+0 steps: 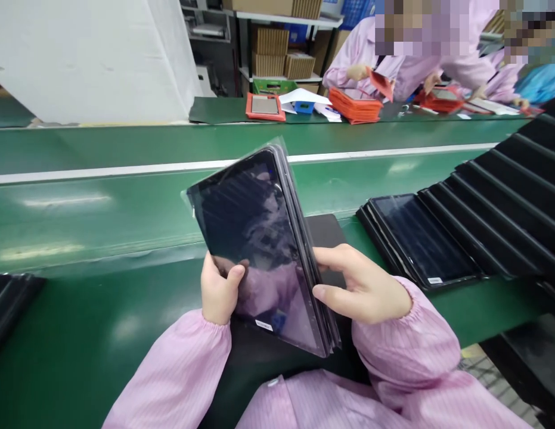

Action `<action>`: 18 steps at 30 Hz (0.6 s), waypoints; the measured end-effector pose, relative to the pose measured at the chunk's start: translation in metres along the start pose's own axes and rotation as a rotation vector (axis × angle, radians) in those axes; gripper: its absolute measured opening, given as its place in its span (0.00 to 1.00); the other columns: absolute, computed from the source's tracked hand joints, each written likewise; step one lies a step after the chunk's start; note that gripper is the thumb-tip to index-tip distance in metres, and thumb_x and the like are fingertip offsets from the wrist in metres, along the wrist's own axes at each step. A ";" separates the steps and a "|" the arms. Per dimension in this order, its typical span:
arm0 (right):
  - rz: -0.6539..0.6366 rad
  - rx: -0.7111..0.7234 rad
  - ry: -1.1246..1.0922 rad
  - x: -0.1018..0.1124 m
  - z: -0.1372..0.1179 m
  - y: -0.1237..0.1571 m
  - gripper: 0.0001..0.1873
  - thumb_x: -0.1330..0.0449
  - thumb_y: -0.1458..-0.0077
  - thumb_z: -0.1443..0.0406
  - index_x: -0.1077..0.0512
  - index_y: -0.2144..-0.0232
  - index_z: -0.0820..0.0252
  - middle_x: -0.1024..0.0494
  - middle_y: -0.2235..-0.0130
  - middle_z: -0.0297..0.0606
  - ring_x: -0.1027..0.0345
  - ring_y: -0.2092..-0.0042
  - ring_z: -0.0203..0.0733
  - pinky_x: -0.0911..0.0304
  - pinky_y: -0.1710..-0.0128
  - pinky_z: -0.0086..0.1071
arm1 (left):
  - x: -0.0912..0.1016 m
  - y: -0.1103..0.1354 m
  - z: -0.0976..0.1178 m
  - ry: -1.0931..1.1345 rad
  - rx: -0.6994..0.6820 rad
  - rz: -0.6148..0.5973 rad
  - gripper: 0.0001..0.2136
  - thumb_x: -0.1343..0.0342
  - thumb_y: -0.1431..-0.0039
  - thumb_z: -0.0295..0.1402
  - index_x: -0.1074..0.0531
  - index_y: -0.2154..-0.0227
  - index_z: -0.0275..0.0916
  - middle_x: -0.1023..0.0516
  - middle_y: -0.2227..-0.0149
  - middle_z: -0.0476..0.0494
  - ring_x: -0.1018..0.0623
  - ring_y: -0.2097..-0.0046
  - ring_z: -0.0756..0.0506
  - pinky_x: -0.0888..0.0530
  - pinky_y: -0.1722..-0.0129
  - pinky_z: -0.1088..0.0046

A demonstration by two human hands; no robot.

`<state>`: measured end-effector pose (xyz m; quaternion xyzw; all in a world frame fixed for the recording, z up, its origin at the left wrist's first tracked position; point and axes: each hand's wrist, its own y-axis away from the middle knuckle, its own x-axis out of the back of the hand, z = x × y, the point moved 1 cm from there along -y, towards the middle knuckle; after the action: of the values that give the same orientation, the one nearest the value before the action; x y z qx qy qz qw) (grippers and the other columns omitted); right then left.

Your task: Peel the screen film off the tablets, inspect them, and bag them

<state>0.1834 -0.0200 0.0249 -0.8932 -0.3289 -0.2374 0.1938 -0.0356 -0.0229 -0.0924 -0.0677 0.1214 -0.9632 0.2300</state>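
Left grip (219, 292): fingers hidden behind stack of tablets (259, 238); only the thumb shows.
White label (263, 325) on top tablet: print too small to read.
Black mat (324, 229): mostly covered by the stack.
Row of tablets (505, 208): cut off at right edge.
Dark tray (9, 298): cut off at left edge, kind unclear.

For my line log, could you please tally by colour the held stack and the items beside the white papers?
Black: 1, the bagged tablet stack in the left hand and right hand
Red: 2, the framed tablet and the stack of cases
Blue: 1, the small box
Green: 1, the carton
Total: 5
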 end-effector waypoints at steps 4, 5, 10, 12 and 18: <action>-0.032 0.034 -0.032 0.006 0.004 -0.001 0.01 0.45 0.49 0.69 0.34 0.72 0.59 0.31 0.75 0.29 0.41 0.74 0.32 0.40 0.72 0.25 | 0.001 0.002 0.004 -0.020 -0.041 -0.002 0.27 0.38 0.56 0.62 0.37 0.78 0.42 0.34 0.84 0.56 0.34 0.82 0.50 0.34 0.80 0.71; -0.045 0.036 -0.036 0.007 0.004 -0.001 0.02 0.45 0.50 0.69 0.34 0.72 0.59 0.31 0.75 0.29 0.41 0.74 0.32 0.40 0.72 0.25 | 0.001 0.002 0.005 -0.024 -0.049 -0.002 0.27 0.37 0.56 0.62 0.37 0.78 0.42 0.34 0.84 0.56 0.34 0.82 0.50 0.35 0.80 0.71; -0.080 0.012 -0.045 0.010 0.006 -0.001 0.02 0.45 0.50 0.69 0.32 0.72 0.59 0.30 0.75 0.29 0.39 0.74 0.32 0.39 0.72 0.25 | 0.001 0.001 0.005 -0.050 -0.070 -0.013 0.27 0.37 0.56 0.62 0.38 0.78 0.42 0.35 0.84 0.57 0.34 0.82 0.50 0.36 0.81 0.71; -0.083 0.010 -0.049 0.011 0.007 -0.001 0.02 0.45 0.50 0.68 0.32 0.72 0.60 0.30 0.75 0.30 0.39 0.74 0.32 0.39 0.72 0.25 | 0.001 0.001 0.004 -0.050 -0.075 -0.016 0.27 0.37 0.56 0.61 0.38 0.78 0.42 0.35 0.84 0.57 0.34 0.82 0.50 0.35 0.80 0.71; -0.071 0.009 -0.051 0.011 0.011 -0.002 0.01 0.44 0.51 0.69 0.33 0.74 0.59 0.32 0.78 0.27 0.41 0.76 0.30 0.41 0.74 0.25 | 0.001 0.001 0.001 -0.058 -0.063 -0.016 0.26 0.38 0.55 0.61 0.37 0.77 0.42 0.34 0.84 0.57 0.34 0.82 0.50 0.35 0.79 0.71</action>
<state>0.1927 -0.0077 0.0224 -0.8860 -0.3661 -0.2197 0.1809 -0.0358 -0.0246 -0.0920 -0.1038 0.1442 -0.9584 0.2234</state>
